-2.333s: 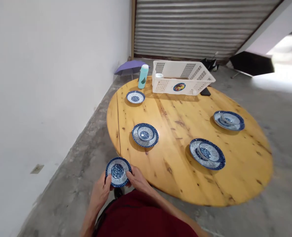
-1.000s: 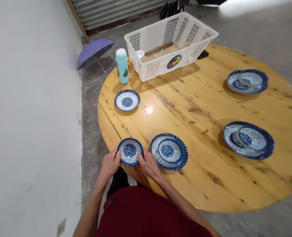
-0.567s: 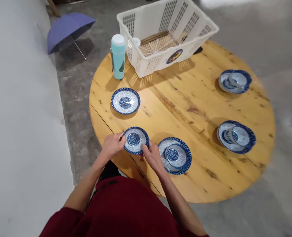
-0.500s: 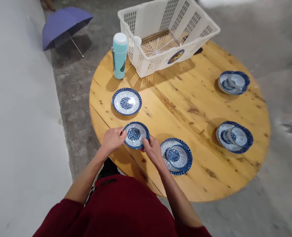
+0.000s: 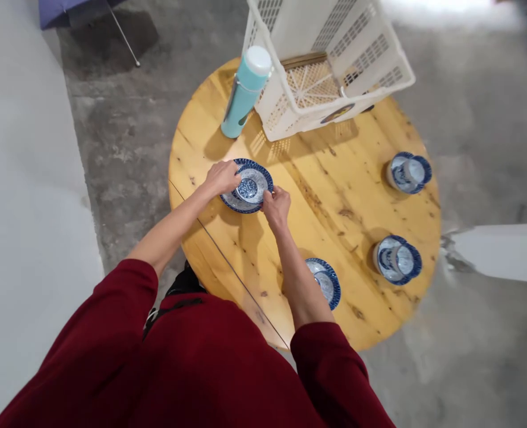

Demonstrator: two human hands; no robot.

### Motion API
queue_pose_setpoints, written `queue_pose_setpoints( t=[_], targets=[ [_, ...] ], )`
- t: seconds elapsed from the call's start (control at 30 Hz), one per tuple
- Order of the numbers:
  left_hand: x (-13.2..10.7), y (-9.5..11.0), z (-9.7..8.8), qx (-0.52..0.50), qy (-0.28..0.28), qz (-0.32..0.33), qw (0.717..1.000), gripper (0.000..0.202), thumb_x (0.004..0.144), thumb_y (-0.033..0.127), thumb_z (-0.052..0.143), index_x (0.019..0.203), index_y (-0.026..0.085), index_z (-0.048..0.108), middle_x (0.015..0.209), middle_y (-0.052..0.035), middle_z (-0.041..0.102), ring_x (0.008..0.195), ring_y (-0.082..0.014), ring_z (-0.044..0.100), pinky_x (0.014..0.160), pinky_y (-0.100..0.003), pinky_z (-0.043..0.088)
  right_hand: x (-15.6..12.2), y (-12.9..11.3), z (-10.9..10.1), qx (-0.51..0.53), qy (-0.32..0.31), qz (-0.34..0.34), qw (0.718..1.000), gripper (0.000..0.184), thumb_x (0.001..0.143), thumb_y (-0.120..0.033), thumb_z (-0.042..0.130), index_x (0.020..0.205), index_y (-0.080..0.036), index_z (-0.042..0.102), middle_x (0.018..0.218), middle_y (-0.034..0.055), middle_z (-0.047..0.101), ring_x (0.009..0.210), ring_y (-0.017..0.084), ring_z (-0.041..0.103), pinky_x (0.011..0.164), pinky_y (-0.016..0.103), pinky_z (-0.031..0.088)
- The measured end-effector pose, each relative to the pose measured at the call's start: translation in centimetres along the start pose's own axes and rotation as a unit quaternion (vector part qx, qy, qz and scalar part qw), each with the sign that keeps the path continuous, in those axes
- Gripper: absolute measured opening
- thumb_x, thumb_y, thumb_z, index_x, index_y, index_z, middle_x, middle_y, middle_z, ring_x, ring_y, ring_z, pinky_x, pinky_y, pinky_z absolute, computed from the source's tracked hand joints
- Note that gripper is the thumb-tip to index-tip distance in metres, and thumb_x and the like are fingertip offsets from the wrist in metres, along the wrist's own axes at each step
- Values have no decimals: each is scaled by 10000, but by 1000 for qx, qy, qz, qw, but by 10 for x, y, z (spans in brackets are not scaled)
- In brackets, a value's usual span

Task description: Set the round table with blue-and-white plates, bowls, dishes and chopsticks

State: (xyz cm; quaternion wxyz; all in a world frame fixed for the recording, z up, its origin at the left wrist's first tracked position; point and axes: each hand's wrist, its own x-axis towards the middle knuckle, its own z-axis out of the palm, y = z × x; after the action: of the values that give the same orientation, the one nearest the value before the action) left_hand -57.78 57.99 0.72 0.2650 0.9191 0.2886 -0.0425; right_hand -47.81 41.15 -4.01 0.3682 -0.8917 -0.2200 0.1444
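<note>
A small blue-and-white bowl (image 5: 248, 188) is held by its rim between my two hands. My left hand (image 5: 223, 177) pinches its left edge, fingers closed. On the opposite side, my right hand (image 5: 276, 208) grips the rim with thumb and fingers. Directly beneath is a blue-rimmed plate (image 5: 233, 201) on the wooden table (image 5: 263, 261); whether the bowl touches it I cannot tell. Another patterned plate (image 5: 333, 284), with a bowl on it, is partly hidden behind my right forearm.
A turquoise thermos (image 5: 243, 98) stands beside a white plastic crate (image 5: 290, 119) at the table's far side. Along the right edge are two stacked settings of dishes, a far one (image 5: 408, 172) and a nearer one (image 5: 397, 260). A purple umbrella (image 5: 67, 12) lies on the floor.
Both hands have carried the bowl forward from the table's near edge to over the plate. The camera view has shifted, so the crate, thermos and umbrella appear in different places.
</note>
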Motion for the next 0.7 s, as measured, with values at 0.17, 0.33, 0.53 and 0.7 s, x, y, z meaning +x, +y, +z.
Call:
queue_pose_setpoints(
  t=[0.17, 0.33, 0.53, 0.7],
  targets=[
    [22, -14, 11, 11, -17, 26, 999, 342, 915, 236, 482, 1094, 127, 752, 1150, -196, 754, 1026, -310, 690, 819, -346, 471, 5, 2, 15, 9, -5, 53, 999, 97, 832, -219, 493, 788, -228, 579, 560, -12, 571, 566, 220, 618, 586, 289, 474],
    [26, -18, 11, -4, -26, 38, 999, 362, 904, 193, 481, 1137, 118, 748, 1140, -201, 755, 1036, -319, 686, 838, -361, 487, 3, 2, 20, 30, -1, 73, 997, 126, 842, -223, 497, 721, -254, 478, 492, -49, 509, 485, 203, 609, 507, 264, 444],
    [23, -17, 7, 4, -35, 45, 998, 390, 921, 200, 467, 1173, 107, 749, 1169, -209, 751, 1075, -317, 689, 866, -362, 500, 4, 5, 23, 41, 5, 72, 997, 194, 826, -208, 500, 678, -269, 390, 470, -65, 497, 422, 175, 574, 446, 240, 402],
    [25, -16, 7, -4, -37, 43, 998, 424, 896, 198, 496, 1229, 104, 741, 1223, -212, 738, 1108, -332, 681, 919, -390, 507, 3, 6, 23, 41, -5, 77, 996, 114, 826, -223, 502, 729, -261, 457, 488, -54, 513, 465, 189, 598, 464, 246, 433]
  ],
)
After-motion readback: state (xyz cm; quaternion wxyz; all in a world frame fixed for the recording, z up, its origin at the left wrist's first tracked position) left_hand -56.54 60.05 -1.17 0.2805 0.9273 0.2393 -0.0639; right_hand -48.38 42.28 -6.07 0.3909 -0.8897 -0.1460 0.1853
